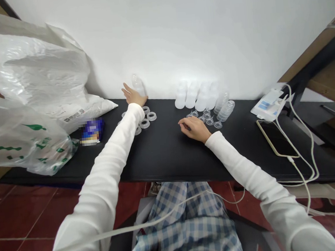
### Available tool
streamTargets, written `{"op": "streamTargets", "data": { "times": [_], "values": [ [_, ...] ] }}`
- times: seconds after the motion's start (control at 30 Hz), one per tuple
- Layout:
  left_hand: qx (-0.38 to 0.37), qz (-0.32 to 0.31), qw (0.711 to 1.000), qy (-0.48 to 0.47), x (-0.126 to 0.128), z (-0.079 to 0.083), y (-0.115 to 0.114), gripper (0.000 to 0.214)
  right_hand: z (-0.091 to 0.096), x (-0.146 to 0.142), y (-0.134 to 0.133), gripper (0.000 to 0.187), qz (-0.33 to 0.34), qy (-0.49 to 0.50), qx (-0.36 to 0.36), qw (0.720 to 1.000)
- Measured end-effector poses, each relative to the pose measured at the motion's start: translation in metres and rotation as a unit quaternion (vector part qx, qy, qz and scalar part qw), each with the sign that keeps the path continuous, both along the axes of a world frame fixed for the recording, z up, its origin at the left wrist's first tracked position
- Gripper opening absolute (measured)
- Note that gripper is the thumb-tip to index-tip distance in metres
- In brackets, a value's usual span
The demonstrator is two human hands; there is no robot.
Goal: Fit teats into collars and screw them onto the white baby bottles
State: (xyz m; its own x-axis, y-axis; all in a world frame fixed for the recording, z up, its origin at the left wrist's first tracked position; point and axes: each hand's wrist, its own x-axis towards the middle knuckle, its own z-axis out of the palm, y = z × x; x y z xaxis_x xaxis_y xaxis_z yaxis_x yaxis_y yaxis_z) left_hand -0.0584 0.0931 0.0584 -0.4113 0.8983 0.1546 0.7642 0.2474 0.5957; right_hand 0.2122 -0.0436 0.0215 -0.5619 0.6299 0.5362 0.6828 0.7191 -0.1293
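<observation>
At the back of the black table, my left hand (135,96) is stretched out with its fingers spread. Just beyond it a clear plastic bottle (137,82) stands by the wall, its lower part hidden by the hand; I cannot tell whether they touch. Several translucent rings (144,123) lie under and beside my left forearm. My right hand (195,129) rests on the table with its fingers loosely curled, and nothing shows in them. Small clear silicone pieces (209,120) lie just beyond it. Several frosted white bottles (191,95) stand behind these, next to stacked clear plastic caps (226,110).
Large white plastic bags (33,70) crowd the left end, with a blue packet (92,130) by them. A phone (276,137) with a charging cable (304,187) and a white-and-blue package (268,104) lie on the right. Another cable crosses my lap.
</observation>
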Motion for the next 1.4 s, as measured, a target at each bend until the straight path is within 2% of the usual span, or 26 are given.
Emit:
{"op": "streamTargets", "data": {
  "times": [0.07,0.13,0.27,0.33,0.4,0.47,0.53,0.63,0.73,0.8,0.9,1.1,1.17,1.27,1.4],
  "values": [
    [-0.003,0.009,0.998,-0.068,0.000,0.003,0.011,0.113,-0.001,0.001,0.001,0.023,0.001,0.006,-0.004,1.000],
    [-0.008,0.001,0.993,-0.114,0.000,0.003,0.016,0.102,-0.002,0.002,0.001,0.023,0.004,0.011,-0.002,1.000],
    [-0.012,0.012,0.994,-0.111,0.006,0.000,0.016,0.078,-0.002,0.003,0.002,0.023,0.008,0.015,0.008,1.000],
    [0.020,-0.002,0.994,-0.108,0.015,-0.002,0.010,0.068,-0.002,0.003,0.002,0.023,0.001,0.025,0.014,1.000],
    [0.110,-0.049,0.988,-0.096,0.027,-0.006,-0.003,0.060,-0.003,0.003,0.003,0.022,-0.008,0.068,0.030,0.997],
    [0.239,-0.121,0.962,-0.050,0.040,-0.012,-0.022,0.061,-0.006,0.003,0.004,0.025,-0.019,0.160,0.057,0.985],
    [0.310,-0.210,0.927,0.022,0.052,-0.018,-0.046,0.063,-0.008,0.006,0.006,0.033,-0.038,0.270,0.089,0.958],
    [0.342,-0.333,0.868,0.138,0.065,-0.027,-0.077,0.048,-0.007,0.011,0.008,0.040,-0.077,0.362,0.110,0.922],
    [0.369,-0.382,0.828,0.180,0.074,-0.035,-0.094,0.036,-0.003,0.014,0.007,0.041,-0.089,0.352,0.065,0.930],
    [0.385,-0.384,0.820,0.179,0.078,-0.039,-0.098,0.037,0.000,0.013,0.005,0.043,-0.106,0.344,0.020,0.933],
    [0.408,-0.397,0.802,0.181,0.077,-0.043,-0.097,0.039,0.001,0.010,0.004,0.042,-0.139,0.377,-0.016,0.915],
    [0.436,-0.498,0.731,0.165,0.060,-0.041,-0.081,0.053,-0.004,0.008,0.008,0.050,-0.132,0.455,-0.049,0.879],
    [0.430,-0.515,0.726,0.148,0.057,-0.040,-0.078,0.056,-0.006,0.009,0.010,0.054,-0.139,0.453,-0.057,0.879],
    [0.406,-0.528,0.735,0.129,0.056,-0.037,-0.081,0.056,-0.008,0.011,0.012,0.062,-0.165,0.423,-0.058,0.889],
    [0.384,-0.526,0.757,0.053,0.060,-0.027,-0.096,0.042,-0.009,0.015,0.009,0.069,-0.173,0.364,-0.037,0.915]
  ]
}}
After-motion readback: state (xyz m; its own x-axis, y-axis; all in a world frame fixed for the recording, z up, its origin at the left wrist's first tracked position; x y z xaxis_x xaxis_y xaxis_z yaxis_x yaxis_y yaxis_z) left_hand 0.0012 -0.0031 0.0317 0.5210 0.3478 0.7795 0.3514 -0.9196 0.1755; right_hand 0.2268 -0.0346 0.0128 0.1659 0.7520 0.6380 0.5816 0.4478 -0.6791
